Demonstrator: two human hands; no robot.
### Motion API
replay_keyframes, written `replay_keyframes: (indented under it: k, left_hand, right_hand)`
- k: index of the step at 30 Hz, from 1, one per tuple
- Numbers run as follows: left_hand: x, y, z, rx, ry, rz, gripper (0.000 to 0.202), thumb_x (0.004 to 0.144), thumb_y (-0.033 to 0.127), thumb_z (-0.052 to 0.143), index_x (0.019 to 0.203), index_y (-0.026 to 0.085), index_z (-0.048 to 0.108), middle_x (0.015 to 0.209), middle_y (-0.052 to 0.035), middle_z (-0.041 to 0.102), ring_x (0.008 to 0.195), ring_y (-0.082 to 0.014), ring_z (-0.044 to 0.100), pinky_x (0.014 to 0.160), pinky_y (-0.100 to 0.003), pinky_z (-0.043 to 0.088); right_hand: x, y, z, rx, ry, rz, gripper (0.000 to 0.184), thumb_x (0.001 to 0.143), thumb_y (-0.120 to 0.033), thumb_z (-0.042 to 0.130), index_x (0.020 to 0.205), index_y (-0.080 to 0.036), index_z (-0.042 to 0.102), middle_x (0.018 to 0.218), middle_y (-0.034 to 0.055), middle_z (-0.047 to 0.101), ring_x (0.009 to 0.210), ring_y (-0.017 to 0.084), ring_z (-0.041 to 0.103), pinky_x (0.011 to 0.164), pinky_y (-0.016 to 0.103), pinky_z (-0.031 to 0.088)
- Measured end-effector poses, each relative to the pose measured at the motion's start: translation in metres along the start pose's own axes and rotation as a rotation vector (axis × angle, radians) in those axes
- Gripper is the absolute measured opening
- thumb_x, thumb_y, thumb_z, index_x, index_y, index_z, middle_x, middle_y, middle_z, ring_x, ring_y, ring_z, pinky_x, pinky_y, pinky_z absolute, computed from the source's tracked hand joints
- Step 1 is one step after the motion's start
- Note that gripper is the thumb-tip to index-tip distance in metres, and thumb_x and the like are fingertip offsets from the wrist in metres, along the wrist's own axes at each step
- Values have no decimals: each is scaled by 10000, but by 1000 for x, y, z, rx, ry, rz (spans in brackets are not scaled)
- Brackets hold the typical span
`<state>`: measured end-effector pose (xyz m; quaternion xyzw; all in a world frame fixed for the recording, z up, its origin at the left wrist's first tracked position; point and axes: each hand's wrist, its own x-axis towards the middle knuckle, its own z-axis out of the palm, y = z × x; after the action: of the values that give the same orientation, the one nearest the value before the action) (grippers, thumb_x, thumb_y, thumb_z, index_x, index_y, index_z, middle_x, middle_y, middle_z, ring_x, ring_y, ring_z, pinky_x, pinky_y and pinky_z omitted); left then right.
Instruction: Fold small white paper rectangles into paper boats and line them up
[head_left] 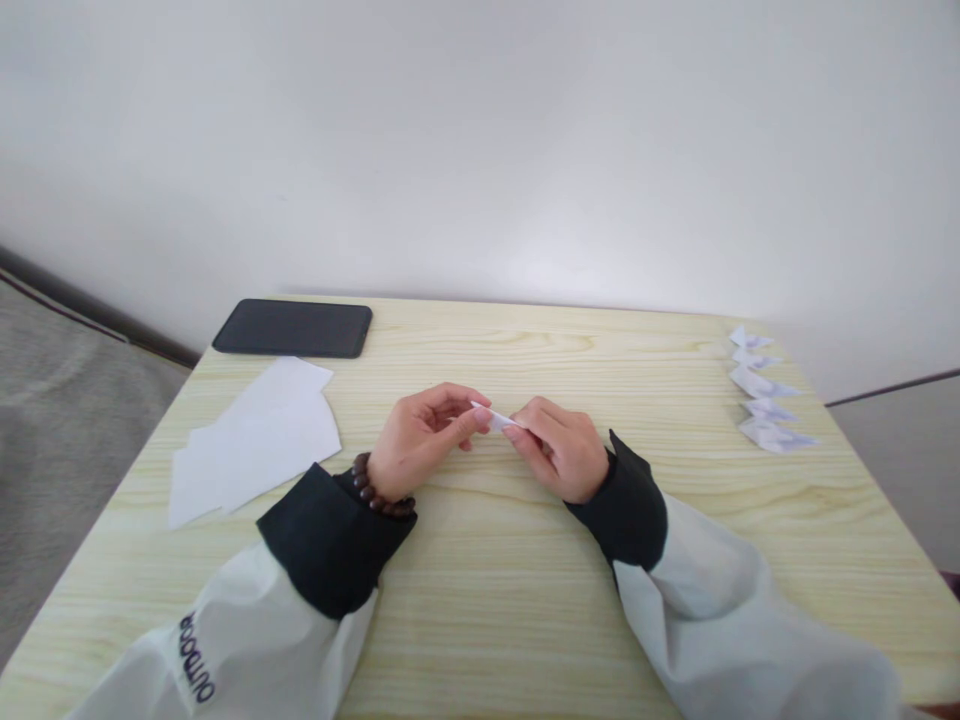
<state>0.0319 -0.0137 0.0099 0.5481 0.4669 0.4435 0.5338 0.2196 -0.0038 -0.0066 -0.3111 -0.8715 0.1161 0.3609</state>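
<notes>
A small piece of folded white paper [495, 418] is held between my two hands over the middle of the table. My left hand [427, 430], with a dark bead bracelet [375, 492] at the wrist, pinches its left end between thumb and fingers. At the other end, my right hand [562, 445] grips the paper with thumb and curled forefinger. The fingers cover part of the fold, so its full shape is hidden.
White paper sheets [255, 435] lie overlapping on the left of the wood-grain table [480, 600]. Behind them rests a black phone [294, 328]. Several folded white paper figures [769, 382] stand in a row at the right. A white wall [480, 150] rises behind the table.
</notes>
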Motion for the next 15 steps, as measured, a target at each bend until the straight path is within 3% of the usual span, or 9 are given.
replay_keyframes:
  k: [5,9,15]
  left_hand:
    - [-2,2,-2,93,-11,43,238,783,355,619,829,134,696,718,-38,698,550,-97,587,526,-196,501]
    - [-2,4,-2,186,48,74,236,811,338,582,803,134,701,638,-16,676,537,-94,575,549,-191,497]
    - [0,5,1,125,22,-20,249,808,357,586,833,126,674,683,-25,696,554,-97,603,545,-189,509]
  right_hand:
    - [0,-2,-2,9,-17,22,272,914,-233,408,664,-177,496,598,-8,467,520,90,407,482,218,291]
    - [0,-3,0,-31,-18,-27,291,906,-201,420,621,-177,474,583,-15,451,503,87,376,476,229,265]
    - [3,-2,-1,-149,36,-93,273,907,-199,440,651,-168,530,589,-8,487,503,88,397,491,227,285]
